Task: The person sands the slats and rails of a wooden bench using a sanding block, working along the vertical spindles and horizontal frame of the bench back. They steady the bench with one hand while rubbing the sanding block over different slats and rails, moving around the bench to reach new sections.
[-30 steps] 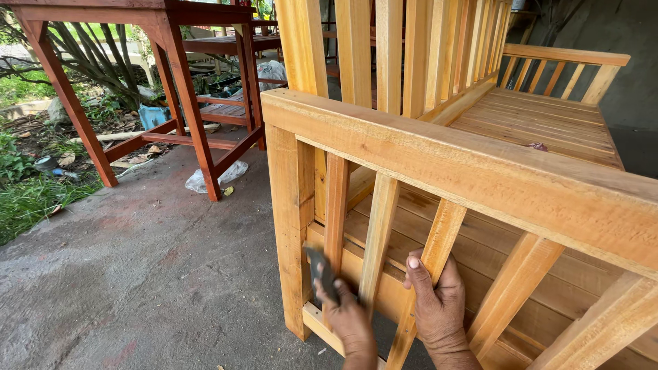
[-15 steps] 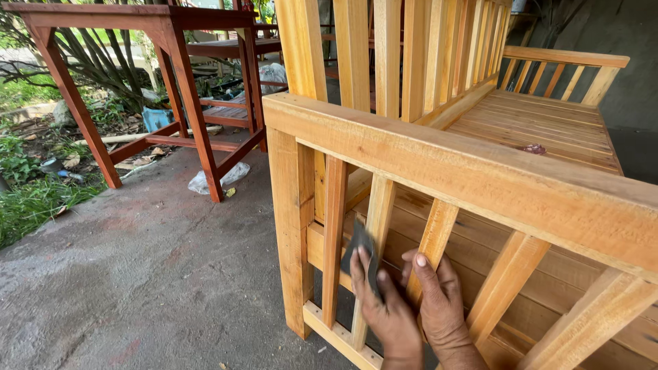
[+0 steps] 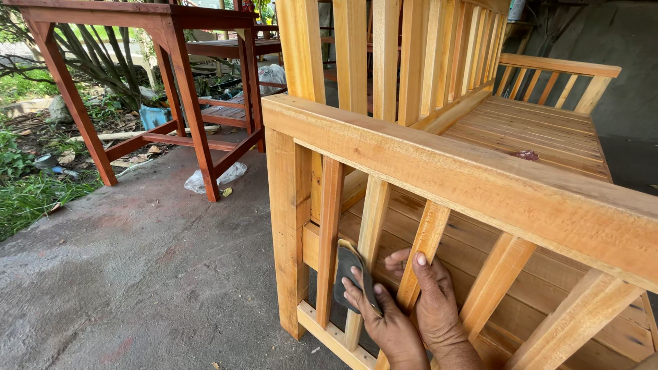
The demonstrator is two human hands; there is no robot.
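A dark sanding pad is pinched by the left hand, fingers flat over its outer face, and is pressed against the side of the second slat of the bench armrest. The pad is folded around the slat's edge, likely so two faces are covered at once. The right hand is set just right of the left, touching it, with fingers curled around the third slat and the index finger laid up along it; nothing is held in it, and the grip looks like a brace so pressure on the pad can be steadied. The top rail runs above both hands, the bottom rail just below the left hand. The corner post stands left of the pad, with one slat between. A red-brown table frame is seen well away, up and left, on the concrete floor.
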